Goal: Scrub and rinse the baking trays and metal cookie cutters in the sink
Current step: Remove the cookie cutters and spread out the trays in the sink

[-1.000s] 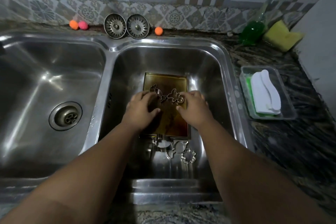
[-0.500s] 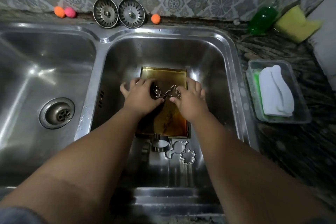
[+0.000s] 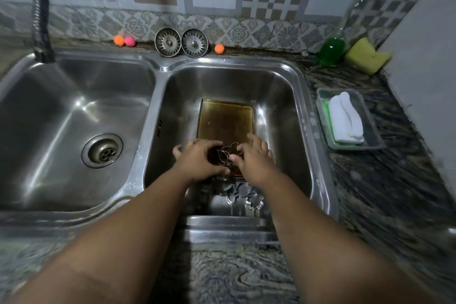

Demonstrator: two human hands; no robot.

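**Both hands draw back to the near end of the tray**

Both hands have come toward the person since half a second ago, from the middle of the baking tray (image 3: 224, 118) to its near end, so that most of its brown, stained floor now lies bare behind them. The view has also tipped up, bringing a ribbed faucet hose (image 3: 42, 20) into sight at far left.

The left hand (image 3: 197, 159) and right hand (image 3: 255, 160) meet over the tray, with a metal figure-shaped cookie cutter (image 3: 230, 152) held between them. The left hand's fingers curl over the cutter's left side with the thumb beneath. The right hand pinches its right side between thumb and fingers. Something dark sits in the left hand's curl; what it is cannot be told.

The tray lies flat on the floor of the right basin (image 3: 278, 111). Just nearer than the tray, several loose cutters (image 3: 254, 201) lie on the basin floor, one with a scalloped edge.

The left basin (image 3: 61, 118) shows its drain (image 3: 102, 150). Two strainer plugs (image 3: 167, 42) lean against the tiled wall behind the sink, with small orange and pink balls (image 3: 118, 40) to either side. On the marbled counter (image 3: 370, 192) to the right stand a bottle of green dish soap (image 3: 330, 50) and a yellow sponge (image 3: 366, 58). Nearer is a clear plastic container (image 3: 372, 142) holding a white folded cloth (image 3: 345, 118).
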